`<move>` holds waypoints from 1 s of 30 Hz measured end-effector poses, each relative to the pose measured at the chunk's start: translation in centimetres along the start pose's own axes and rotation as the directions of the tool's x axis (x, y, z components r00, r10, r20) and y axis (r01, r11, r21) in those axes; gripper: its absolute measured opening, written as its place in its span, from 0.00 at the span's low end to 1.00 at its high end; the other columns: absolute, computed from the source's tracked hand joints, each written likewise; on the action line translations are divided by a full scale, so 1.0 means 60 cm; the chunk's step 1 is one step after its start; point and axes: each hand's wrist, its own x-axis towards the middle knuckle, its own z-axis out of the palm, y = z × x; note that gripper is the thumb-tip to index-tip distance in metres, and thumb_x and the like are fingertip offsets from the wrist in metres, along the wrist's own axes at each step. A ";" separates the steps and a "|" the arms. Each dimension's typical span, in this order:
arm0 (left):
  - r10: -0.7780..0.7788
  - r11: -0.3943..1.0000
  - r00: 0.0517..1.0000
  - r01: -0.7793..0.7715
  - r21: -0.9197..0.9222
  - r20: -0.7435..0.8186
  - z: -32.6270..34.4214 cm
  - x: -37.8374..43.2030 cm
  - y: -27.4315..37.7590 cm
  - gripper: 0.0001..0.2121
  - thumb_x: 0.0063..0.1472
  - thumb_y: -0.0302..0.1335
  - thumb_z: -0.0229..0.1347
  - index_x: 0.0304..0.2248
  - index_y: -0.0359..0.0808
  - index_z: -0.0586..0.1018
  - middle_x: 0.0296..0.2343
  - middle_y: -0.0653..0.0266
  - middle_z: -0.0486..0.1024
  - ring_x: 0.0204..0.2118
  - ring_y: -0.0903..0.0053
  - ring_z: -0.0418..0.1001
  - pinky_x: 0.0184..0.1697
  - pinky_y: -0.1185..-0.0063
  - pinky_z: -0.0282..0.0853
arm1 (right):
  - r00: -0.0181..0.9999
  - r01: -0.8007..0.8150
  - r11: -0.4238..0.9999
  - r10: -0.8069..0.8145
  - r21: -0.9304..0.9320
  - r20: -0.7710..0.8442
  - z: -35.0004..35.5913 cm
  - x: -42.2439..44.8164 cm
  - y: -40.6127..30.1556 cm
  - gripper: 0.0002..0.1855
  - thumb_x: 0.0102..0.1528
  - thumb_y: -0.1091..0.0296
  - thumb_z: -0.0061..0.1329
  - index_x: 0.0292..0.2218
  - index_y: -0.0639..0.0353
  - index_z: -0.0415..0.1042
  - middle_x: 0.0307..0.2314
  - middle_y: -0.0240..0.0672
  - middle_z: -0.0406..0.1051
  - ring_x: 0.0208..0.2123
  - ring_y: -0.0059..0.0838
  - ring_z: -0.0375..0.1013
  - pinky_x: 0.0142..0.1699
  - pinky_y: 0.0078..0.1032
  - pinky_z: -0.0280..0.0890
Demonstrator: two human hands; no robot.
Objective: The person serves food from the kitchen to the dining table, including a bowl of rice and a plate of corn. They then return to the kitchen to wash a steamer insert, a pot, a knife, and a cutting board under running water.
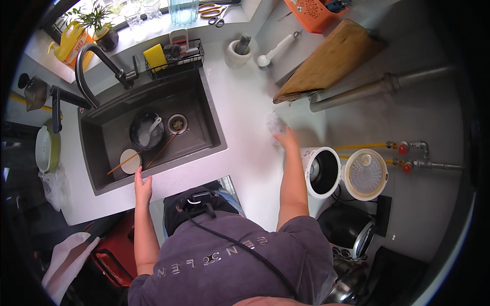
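My left hand (142, 188) hovers at the front rim of the dark sink (226, 134), fingers apart and nothing in them. Just beyond its fingertips, a small white bowl or dish (131, 162) lies in the basin with a wooden chopstick (118, 166) across it. A second chopstick (162, 149) slants toward the drain strainer (177, 124), which holds food scraps. Behind them sits a dark bowl (136, 132) with a white spoon (144, 138) in cloudy water. Over the white counter to the right, my right hand (288, 138) grips crumpled clear plastic (274, 123), apparently a bag.
Near my right forearm stands a rice cooker (323, 173) with its lid (365, 174) raised. A wooden cutting board (325, 61) leans at the wall by a metal pipe (352, 91). A black faucet (82, 65), sponge rack (176, 57) and stone mortar (234, 57) line the back.
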 end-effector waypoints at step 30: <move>0.305 0.944 0.951 -0.296 -0.148 0.044 -0.575 0.038 -0.099 0.05 0.52 0.26 0.51 0.28 0.34 0.76 0.20 0.69 0.73 0.22 0.86 0.67 0.27 0.84 0.64 | 0.095 0.887 0.115 -0.993 0.447 0.067 0.077 -0.723 -0.889 0.18 0.47 0.75 0.44 0.42 0.53 0.66 0.35 0.42 0.65 0.30 0.39 0.69 0.34 0.29 0.64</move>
